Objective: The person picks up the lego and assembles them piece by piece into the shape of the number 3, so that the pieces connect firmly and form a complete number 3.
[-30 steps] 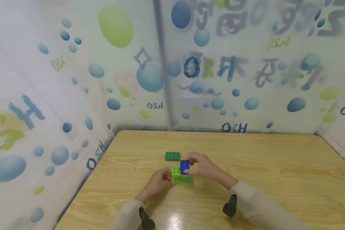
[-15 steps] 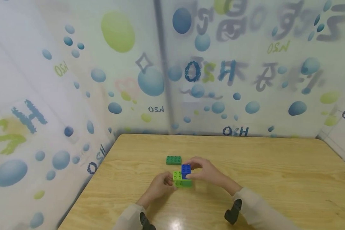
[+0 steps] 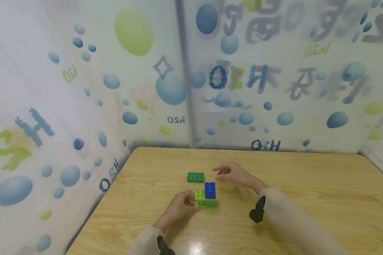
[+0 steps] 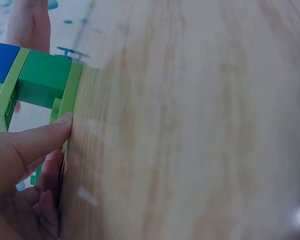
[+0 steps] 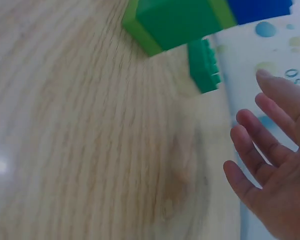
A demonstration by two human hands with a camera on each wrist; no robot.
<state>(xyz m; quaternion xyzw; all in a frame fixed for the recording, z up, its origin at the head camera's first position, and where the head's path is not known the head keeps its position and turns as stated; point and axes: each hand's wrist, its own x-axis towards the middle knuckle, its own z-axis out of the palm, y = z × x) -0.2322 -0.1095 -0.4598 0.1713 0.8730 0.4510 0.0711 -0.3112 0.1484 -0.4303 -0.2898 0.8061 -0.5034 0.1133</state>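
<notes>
A small stack of toy building bricks stands on the table in the head view. Its blue brick (image 3: pixel 210 190) sits at the right end of a lime green brick (image 3: pixel 199 194). Beneath them, the left wrist view shows a green brick (image 4: pixel 44 75) above a thin lime base piece (image 4: pixel 72 92). My left hand (image 3: pixel 179 205) pinches that base at its left end, thumb (image 4: pixel 45 137) on the near side, other fingers partly hidden behind. Away from the stack, behind and to its right, my right hand (image 3: pixel 233 171) holds nothing, its fingers loosely spread.
A loose dark green brick (image 3: pixel 195 177) lies flat behind the stack, left of the right hand. The wooden table (image 3: pixel 290 198) meets a patterned wall sheet (image 3: pixel 274 88) at its far edge, with another sheet along the left.
My right hand has let go of the blue brick and moved back and to the right. The blue brick stays on the stack. My left hand keeps its hold.
</notes>
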